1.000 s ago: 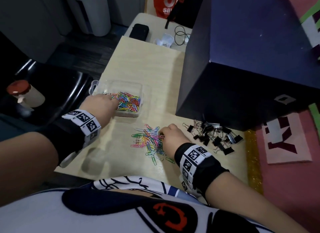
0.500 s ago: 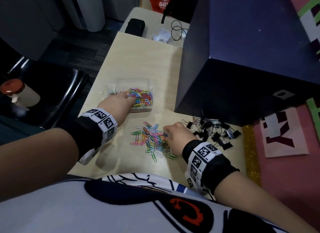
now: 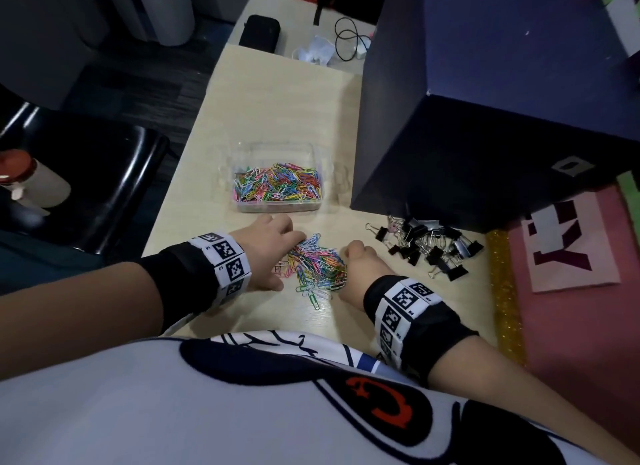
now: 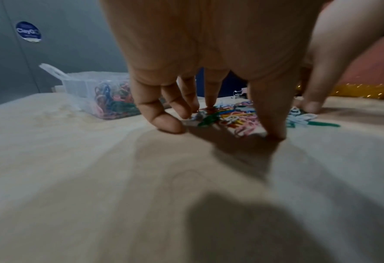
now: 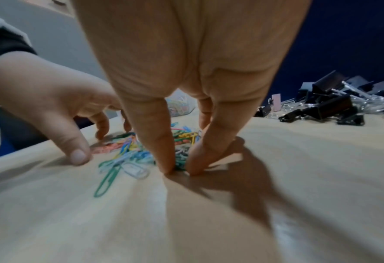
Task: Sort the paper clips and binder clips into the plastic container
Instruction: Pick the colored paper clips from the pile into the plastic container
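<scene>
A clear plastic container [image 3: 277, 206] [image 4: 78, 89] holds several coloured paper clips. In front of it lies a loose pile of paper clips [image 3: 318, 267] [image 4: 231, 115] [image 5: 128, 153]. My left hand [image 3: 273, 253] [image 4: 220, 124] arches over the pile's left side, thumb and fingertips spread apart on the table with clips between them. At the pile's right side, my right hand [image 3: 360, 267] [image 5: 179, 165] pinches a clump of clips between thumb and fingers. A heap of black binder clips [image 3: 429, 246] [image 5: 326, 106] lies to the right, untouched.
A big dark blue box [image 3: 485, 118] stands at the back right, close behind the binder clips. A pink mat [image 3: 571, 308] with a glitter strip borders the table's right edge. A black chair [image 3: 86, 187] is to the left. A black case [image 3: 259, 31] and cable lie far back.
My left hand has come back from the container to the loose pile and set its fingertips down there. The right hand stayed at the pile's right side.
</scene>
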Motion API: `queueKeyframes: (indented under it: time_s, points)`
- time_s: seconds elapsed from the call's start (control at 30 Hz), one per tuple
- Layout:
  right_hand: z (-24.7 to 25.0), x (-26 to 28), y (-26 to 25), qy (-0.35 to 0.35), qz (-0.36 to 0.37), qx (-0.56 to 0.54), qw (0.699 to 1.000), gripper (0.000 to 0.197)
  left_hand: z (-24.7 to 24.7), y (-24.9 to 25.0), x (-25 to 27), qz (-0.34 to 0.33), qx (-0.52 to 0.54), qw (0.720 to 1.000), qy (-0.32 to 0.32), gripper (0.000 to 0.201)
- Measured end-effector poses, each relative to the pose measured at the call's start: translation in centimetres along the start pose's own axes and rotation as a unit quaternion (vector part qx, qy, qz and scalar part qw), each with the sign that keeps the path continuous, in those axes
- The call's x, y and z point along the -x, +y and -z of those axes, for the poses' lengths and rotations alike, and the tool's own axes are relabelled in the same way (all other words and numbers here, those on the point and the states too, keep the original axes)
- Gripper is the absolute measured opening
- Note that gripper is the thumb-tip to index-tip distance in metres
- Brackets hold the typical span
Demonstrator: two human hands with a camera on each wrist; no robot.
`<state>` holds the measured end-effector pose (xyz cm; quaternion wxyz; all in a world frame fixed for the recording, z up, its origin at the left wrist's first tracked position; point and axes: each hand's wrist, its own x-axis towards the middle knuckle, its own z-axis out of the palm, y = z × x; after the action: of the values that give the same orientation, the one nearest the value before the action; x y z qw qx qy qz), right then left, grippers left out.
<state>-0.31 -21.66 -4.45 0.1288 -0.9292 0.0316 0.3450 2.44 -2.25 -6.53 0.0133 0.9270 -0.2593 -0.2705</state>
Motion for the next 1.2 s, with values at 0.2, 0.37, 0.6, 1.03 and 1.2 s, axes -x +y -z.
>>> queueKeyframes:
  time_s: [0.2, 0.37, 0.6, 1.03, 1.2]
  points:
    - [-0.4, -0.3, -1.6, 0.014, 0.045, -0.007, 0.999, 0.095, 0.2, 0.3, -0.1, 0.035, 0.054, 0.998, -0.010, 0.048]
    - [-1.3, -1.1, -2.9, 0.068, 0.102, -0.011, 0.992, 0.052, 0.6, -0.2, -0.4, 0.040, 0.039, 0.998, -0.006, 0.027]
    - [0.0, -2.5, -3.1, 0.097, 0.087, -0.025, 0.991, 0.021, 1.1, -1.6, -0.3, 0.029, 0.073, 0.996, 0.031, 0.025]
    - [5.4, -4.8, -8.0, 0.193, 0.141, -0.076, 0.968, 0.022, 6.5, -6.4, -0.4, 0.039, 0.147, 0.967, 0.204, 0.029]
    - [5.9, -6.4, -9.1, 0.207, 0.116, -0.057, 0.970, 0.033, 6.2, -7.7, -0.9, 0.053, 0.158, 0.957, 0.236, 0.035]
